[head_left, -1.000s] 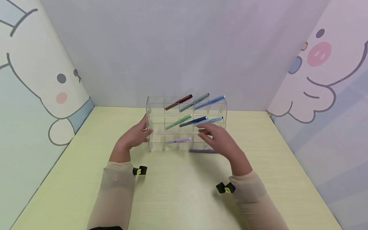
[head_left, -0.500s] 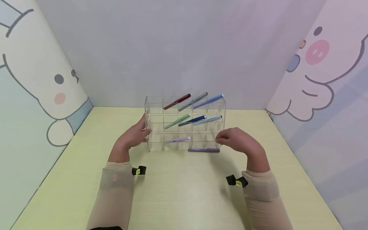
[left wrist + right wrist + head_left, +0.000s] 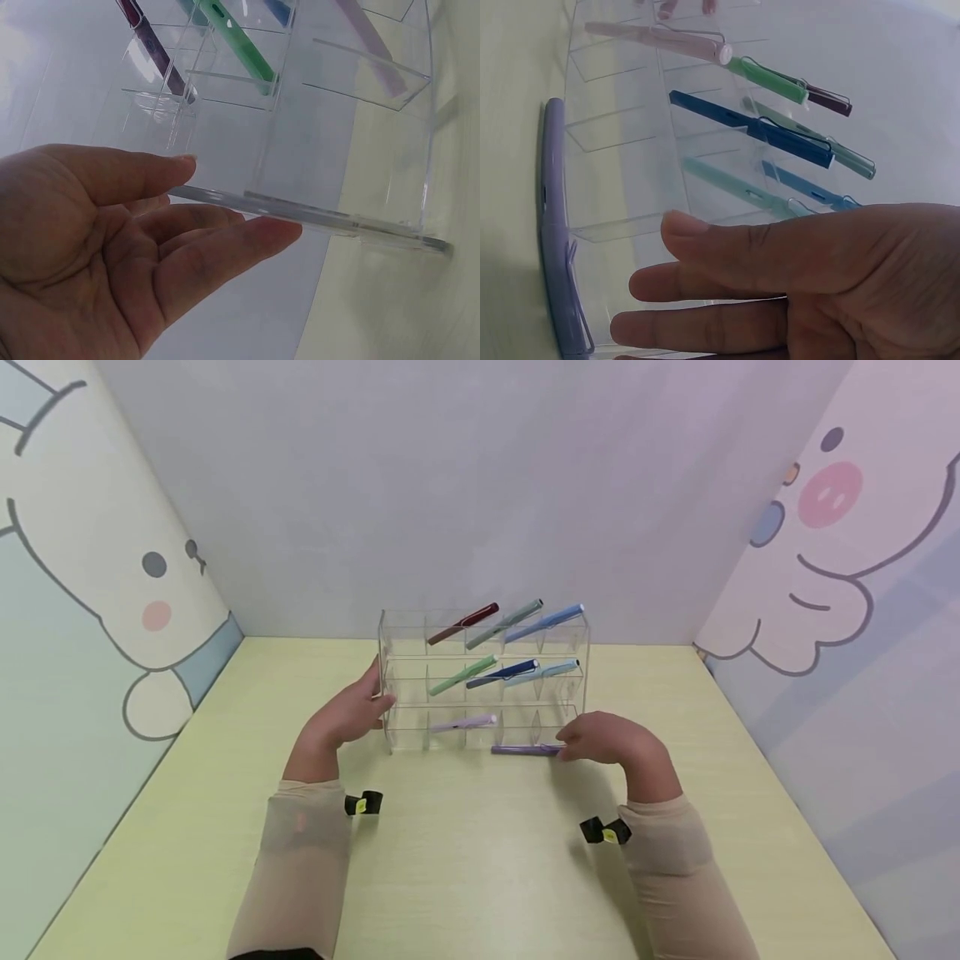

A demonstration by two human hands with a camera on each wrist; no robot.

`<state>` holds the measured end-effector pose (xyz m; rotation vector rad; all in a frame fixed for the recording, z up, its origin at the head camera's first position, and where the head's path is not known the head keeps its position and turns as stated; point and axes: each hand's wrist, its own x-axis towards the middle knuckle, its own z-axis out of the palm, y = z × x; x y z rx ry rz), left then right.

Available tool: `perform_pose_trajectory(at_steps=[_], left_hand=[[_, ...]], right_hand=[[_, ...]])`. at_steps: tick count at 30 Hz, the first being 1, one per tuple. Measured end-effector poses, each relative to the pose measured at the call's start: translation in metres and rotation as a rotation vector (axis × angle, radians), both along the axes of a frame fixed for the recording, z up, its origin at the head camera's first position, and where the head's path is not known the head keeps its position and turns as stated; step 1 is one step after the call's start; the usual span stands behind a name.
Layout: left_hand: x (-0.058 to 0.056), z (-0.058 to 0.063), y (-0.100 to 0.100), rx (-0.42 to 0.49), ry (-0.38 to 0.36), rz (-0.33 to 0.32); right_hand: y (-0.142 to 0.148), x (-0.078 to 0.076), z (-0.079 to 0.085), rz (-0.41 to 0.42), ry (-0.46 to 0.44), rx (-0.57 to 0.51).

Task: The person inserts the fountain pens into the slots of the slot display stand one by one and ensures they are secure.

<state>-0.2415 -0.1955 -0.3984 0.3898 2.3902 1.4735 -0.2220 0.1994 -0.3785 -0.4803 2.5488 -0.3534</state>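
A clear acrylic pen rack [image 3: 405,740] with three tiers stands at the back of the table. My left hand [image 3: 341,718] grips its left side panel, thumb inside and fingers outside, as the left wrist view shows [image 3: 262,206]. A purple pen [image 3: 523,750] lies on the table along the rack's front. At that pen's right end is my right hand [image 3: 611,739], fingertips overlapping it; in the right wrist view its fingers [image 3: 697,330] are extended and apart from the purple pen. A lilac pen [image 3: 471,722] rests in the bottom tier.
Green [image 3: 461,677], dark blue [image 3: 501,675] and light blue [image 3: 551,672] pens lean in the middle tier. Dark red [image 3: 461,625], grey-green [image 3: 504,625] and blue [image 3: 545,622] pens are in the top tier. A grey wall [image 3: 480,485] rises behind; cartoon-printed panels flank the table.
My right hand has left the light blue pen in the middle tier, swung right, then come down to the purple pen's right end. The left hand has kept its grip on the rack.
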Motion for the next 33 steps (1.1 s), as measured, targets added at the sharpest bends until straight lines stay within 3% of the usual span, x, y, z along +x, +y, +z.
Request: perform_pose_trajectory(at_steps=[13,20,26,33], left_hand=[[-0.001,0.000,0.000,-0.008,0.001,0.005],[0.000,0.000,0.001,-0.010,0.006,0.003],[0.001,0.001,0.002,-0.026,0.011,0.004],[0.000,0.000,0.001,-0.017,0.014,0.008]], right_hand=[[-0.016,0.000,-0.014,0.010,-0.008,0.086],[-0.025,-0.003,-0.031,-0.008,-0.020,0.149],[-0.031,-0.004,-0.042,0.031,0.016,0.214],[-0.032,-0.005,-0.042,0.042,0.023,0.218]])
